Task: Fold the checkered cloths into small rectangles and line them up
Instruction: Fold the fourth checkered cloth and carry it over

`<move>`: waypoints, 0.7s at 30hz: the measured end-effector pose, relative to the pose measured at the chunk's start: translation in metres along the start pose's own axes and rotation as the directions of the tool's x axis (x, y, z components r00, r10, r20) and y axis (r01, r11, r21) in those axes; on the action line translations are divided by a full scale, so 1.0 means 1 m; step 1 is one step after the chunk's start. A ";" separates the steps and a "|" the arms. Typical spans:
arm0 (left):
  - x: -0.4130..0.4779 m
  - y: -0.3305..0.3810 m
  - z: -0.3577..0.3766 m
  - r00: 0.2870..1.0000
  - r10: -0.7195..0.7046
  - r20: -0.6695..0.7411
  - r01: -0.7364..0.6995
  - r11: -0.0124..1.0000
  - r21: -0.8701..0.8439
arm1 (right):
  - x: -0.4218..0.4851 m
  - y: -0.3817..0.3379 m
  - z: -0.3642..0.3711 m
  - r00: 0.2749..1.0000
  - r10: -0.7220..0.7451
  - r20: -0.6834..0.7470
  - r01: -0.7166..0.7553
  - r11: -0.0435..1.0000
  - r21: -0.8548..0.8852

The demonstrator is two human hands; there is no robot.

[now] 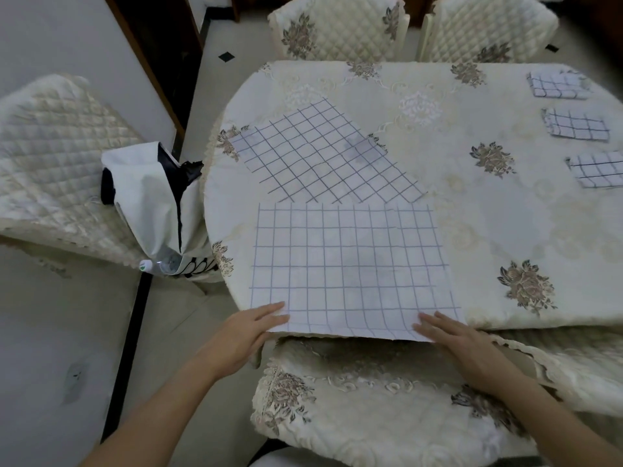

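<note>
A white cloth with a blue-grey check point(350, 264) lies spread flat at the near edge of the table point(505, 224), its near hem hanging slightly over. My left hand point(249, 328) holds its near left corner. My right hand point(451, 335) rests on its near right corner, fingers flat. A second spread checkered cloth point(320, 153) lies skewed just behind it. Three folded checkered rectangles sit in a column at the far right: the farthest folded cloth point(558, 85), the middle folded cloth point(576, 125) and the nearest folded cloth point(596, 170).
A cream floral tablecloth covers the table. Quilted chairs stand behind point(337, 28), at the left point(57, 163) and right below me point(371, 399). A white and black bag with a bottle point(158, 203) leans on the left chair against the table's edge.
</note>
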State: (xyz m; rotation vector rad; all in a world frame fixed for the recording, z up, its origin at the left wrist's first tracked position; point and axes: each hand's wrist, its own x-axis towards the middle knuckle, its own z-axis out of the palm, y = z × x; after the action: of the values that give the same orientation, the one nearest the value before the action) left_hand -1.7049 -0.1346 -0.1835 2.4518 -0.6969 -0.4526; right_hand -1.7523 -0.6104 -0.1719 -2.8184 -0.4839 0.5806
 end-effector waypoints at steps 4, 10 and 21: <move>-0.011 0.000 -0.006 0.999 -0.045 0.004 0.045 0.993 -0.109 | -0.013 -0.002 -0.001 0.998 0.046 0.044 -0.049 0.996 0.077; -0.025 0.009 -0.012 0.996 -0.082 -0.043 0.066 0.952 -0.300 | -0.021 -0.017 -0.022 0.993 0.024 0.115 -0.044 0.984 0.171; 0.058 -0.003 -0.055 0.926 -0.331 -0.181 0.267 0.915 -0.304 | 0.078 0.007 -0.077 0.999 0.055 0.000 -0.054 0.996 0.077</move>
State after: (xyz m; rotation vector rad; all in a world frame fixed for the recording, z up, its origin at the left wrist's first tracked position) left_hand -1.6327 -0.1426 -0.1511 2.2994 -0.1442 -0.3453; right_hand -1.6506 -0.5999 -0.1317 -2.7664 -0.3768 0.5932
